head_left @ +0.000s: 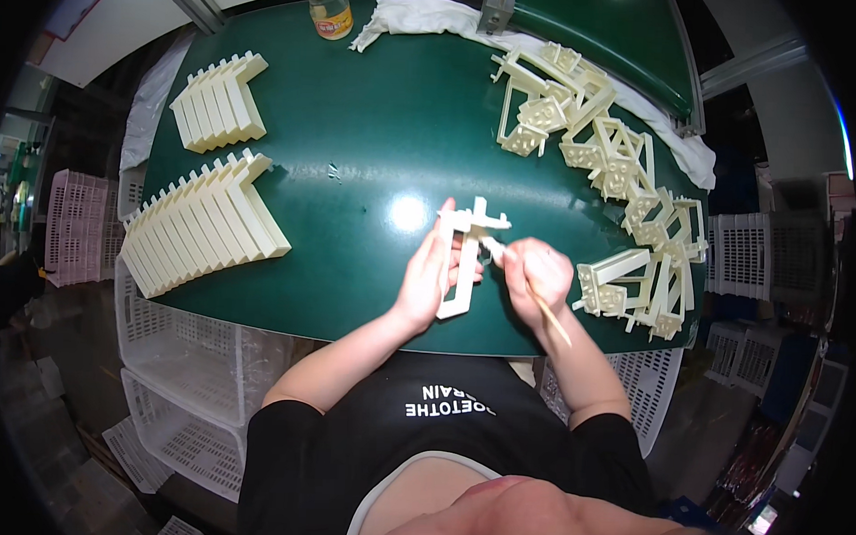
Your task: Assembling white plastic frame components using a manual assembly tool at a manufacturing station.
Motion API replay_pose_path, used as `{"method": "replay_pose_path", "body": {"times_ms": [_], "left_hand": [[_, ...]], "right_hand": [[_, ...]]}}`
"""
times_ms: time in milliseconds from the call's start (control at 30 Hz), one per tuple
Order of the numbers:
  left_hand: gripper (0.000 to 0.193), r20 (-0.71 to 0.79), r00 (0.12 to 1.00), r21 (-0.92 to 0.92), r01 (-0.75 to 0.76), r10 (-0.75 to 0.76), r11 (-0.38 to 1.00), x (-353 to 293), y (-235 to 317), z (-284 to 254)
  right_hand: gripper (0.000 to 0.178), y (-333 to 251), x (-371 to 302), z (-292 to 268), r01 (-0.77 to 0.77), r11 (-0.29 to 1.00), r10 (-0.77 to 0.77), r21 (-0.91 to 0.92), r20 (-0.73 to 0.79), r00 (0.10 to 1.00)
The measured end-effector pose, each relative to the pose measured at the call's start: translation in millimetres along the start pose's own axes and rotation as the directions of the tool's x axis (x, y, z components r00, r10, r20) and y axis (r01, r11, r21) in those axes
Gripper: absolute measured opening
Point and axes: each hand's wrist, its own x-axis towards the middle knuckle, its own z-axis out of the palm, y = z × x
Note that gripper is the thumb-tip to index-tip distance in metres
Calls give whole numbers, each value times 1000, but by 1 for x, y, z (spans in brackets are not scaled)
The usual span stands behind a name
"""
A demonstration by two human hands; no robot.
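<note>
Nearest lay the person's black shirt (pixel 383 464), and white plastic baskets (pixel 189 353) stood under the near edge of the green table (pixel 358 124). Just past that edge, the left hand (pixel 425 284) gripped a cream plastic frame (pixel 464 278), thumb along its left side and fingers curled behind the opening. The frame was over the near middle of the table; whether it touched the top I could not tell. The fingers of the right hand (pixel 538 279) were closed around a thin stick (pixel 551 319) with a pale tip, which pointed at the frame's upper part; blur hid whether the two met. To the right, a loose heap of like frames (pixel 620 172) lay at all angles, reaching toward the far side. To the left, a longer neat row (pixel 203 227) stood packed side by side, and beyond it a shorter row (pixel 217 104). Judging by that order, the rows seemed to be the finished share and the heap what was left, with the held frame partway through, though nothing proved which pile was which. Farthest off stood a glass jar (pixel 329 19), near a crumpled white cloth (pixel 418 14)
</note>
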Motion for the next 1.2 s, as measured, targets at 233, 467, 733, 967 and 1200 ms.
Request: {"method": "replay_pose_path", "body": {"times_ms": [233, 467, 733, 967, 1200], "left_hand": [[57, -19, 971, 155, -234, 240, 960, -6, -4, 0], [74, -49, 969, 138, -233, 242, 963, -9, 11, 4], [54, 28, 972, 240, -233, 233, 942, -13, 10, 4], [45, 87, 995, 160, -64, 50, 985, -18, 9, 1], [44, 253, 943, -205, 273, -219, 940, -30, 24, 7]], "right_hand": [[27, -44, -51, -2, -621, 717, 559, 317, 270, 784], [33, -28, -30, -15, -204, 601, 507, 773, -172, 845], [18, -28, -17, -3, 17, 981, 24, 192, -205, 978], [10, -25, -16, 4, 166, 949, -151, 267, -74, 986], [6, 2, -13, -17, 176, 979, -188, -99, -132, 973]]}}
